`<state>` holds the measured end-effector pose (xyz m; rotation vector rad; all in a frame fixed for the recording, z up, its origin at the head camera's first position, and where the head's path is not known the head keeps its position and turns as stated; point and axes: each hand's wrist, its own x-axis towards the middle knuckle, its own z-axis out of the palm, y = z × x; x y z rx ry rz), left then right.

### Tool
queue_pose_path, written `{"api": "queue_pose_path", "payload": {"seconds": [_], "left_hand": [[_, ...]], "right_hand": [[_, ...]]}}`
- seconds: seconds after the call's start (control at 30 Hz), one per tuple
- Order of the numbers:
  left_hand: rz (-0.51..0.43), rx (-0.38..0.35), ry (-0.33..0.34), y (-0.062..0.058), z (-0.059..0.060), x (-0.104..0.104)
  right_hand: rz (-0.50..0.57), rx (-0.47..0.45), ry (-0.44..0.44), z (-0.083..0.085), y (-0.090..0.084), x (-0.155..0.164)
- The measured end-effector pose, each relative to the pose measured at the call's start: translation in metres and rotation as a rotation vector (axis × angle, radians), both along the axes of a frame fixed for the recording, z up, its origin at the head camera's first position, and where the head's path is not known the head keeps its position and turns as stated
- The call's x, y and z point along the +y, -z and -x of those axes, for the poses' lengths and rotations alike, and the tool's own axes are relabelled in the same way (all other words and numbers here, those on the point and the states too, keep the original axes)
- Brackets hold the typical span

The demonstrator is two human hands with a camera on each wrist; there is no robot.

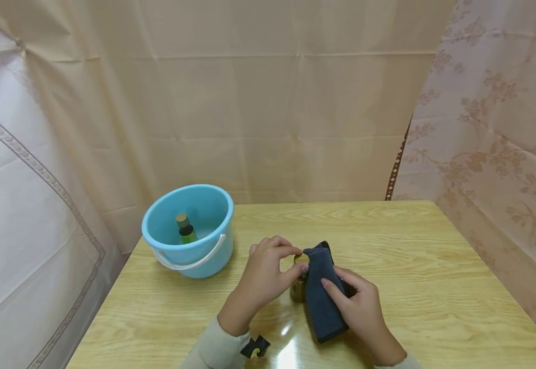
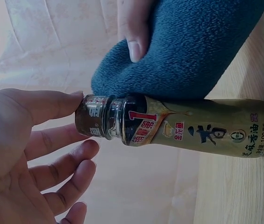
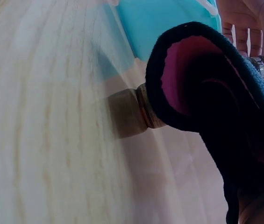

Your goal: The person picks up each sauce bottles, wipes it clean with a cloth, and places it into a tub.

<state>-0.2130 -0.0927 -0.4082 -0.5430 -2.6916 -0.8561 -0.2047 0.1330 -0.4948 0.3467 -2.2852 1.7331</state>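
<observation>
A small sesame oil bottle with a gold label stands upright on the table. My left hand pinches its cap between thumb and index finger, while the other fingers are bent loosely beside it. On the bottle's right, a dark blue fluffy cloth is gripped by my right hand, thumb on the near face and fingers behind. The cloth lies against the bottle's side and hides part of it in the head view. In the right wrist view, the cloth curves into a loop with a pink inner side.
A light blue bucket with a white handle stands at the table's back left. Inside it is a bottle with a green label and tan cap. A black-and-yellow piece lies by my left cuff. Curtains hang behind the wooden table.
</observation>
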Motion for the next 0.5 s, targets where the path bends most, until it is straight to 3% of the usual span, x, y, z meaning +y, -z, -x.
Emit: {"api": "queue_pose_path", "payload": {"seconds": [0.5], "left_hand": [[0.015, 0.016, 0.003, 0.0001, -0.0010, -0.0016]], "right_hand": [[-0.113, -0.172, 0.014, 0.0040, 0.0060, -0.0018]]}}
